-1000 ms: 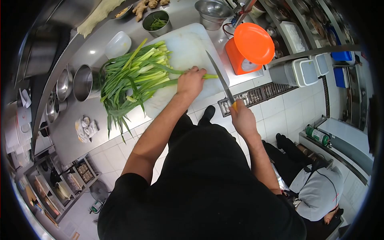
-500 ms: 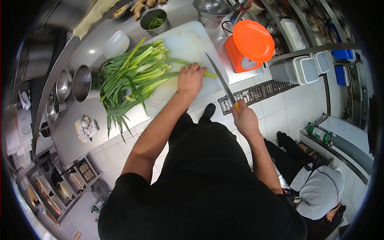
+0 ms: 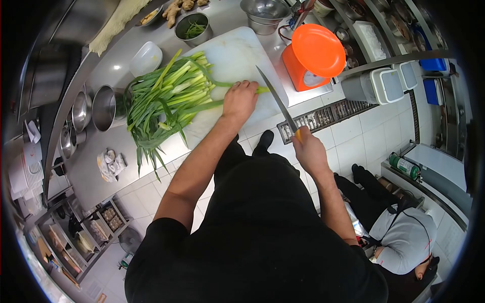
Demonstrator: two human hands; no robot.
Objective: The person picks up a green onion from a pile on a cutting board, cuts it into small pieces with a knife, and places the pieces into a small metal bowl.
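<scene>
My left hand (image 3: 239, 102) is closed over some green stalks on the white cutting board (image 3: 242, 45), and their ends stick out on its right side. My right hand (image 3: 308, 150) grips the yellow handle of a long knife (image 3: 275, 96). The blade slants up and left over the board's right part, beside the stalk ends. A big pile of green onions (image 3: 172, 96) covers the board's left part, with leaves hanging past the counter's edge.
An orange scale (image 3: 317, 53) stands right of the board. Behind are a pot with cut greens (image 3: 194, 29), steel bowls (image 3: 265, 12) and ginger (image 3: 174, 11). A white dish (image 3: 146, 59) and a crumpled cloth (image 3: 111, 164) lie left. Another person (image 3: 404, 237) is at lower right.
The stalks under my left hand have shifted slightly, and their tips stick out less on the right. The knife stays nearly in place. The other person's arm and head have moved a little.
</scene>
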